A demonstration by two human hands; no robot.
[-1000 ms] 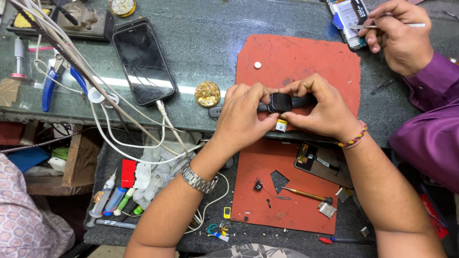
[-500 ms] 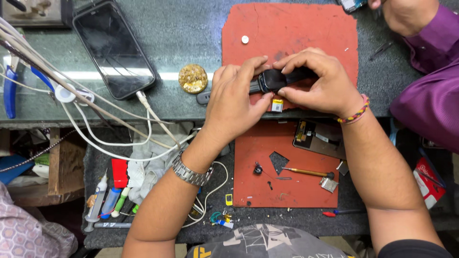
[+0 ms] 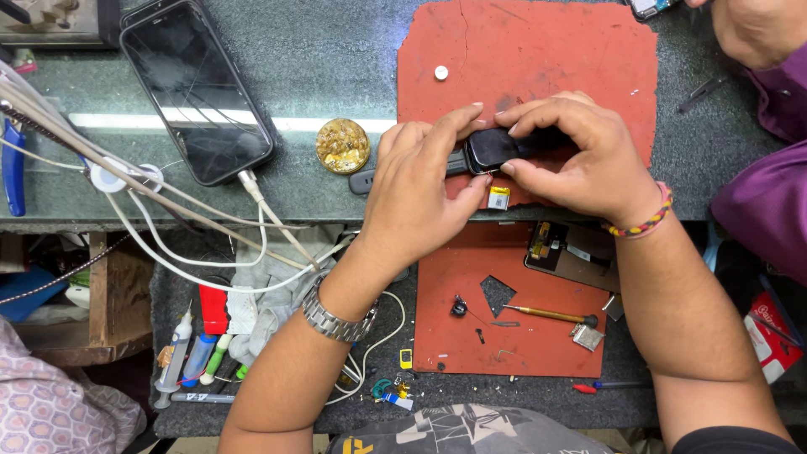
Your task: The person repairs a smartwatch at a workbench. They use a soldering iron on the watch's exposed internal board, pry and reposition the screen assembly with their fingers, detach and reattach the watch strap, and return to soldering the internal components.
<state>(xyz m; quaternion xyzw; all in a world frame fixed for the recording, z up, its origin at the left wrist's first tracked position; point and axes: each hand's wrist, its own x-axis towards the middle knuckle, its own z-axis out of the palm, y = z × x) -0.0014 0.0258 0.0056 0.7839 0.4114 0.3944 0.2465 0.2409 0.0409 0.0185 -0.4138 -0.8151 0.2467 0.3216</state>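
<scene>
Both hands sit lower-right in view than before — left hand (image 3: 420,189) and right hand (image 3: 580,160) pinch a black smartwatch (image 3: 492,150) over the red mat (image 3: 546,59). Small yellow part (image 3: 498,198), maybe a battery, lies just beneath.

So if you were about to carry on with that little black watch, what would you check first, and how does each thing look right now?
1. Both hands on the watch: ok. The left hand and right hand pinch it from either side.
2. Watch over the upper red mat: ok, near its lower edge.
3. Small yellow-and-white part just below the watch, by the mat's edge: not ok, it looks loose and easy to knock off.
4. Screwdriver within reach on the lower red mat: ok.
5. Phone with its cable out of the way: ok, off to the left.
6. Whether the watch back is open: cannot tell, fingers hide it.
</scene>
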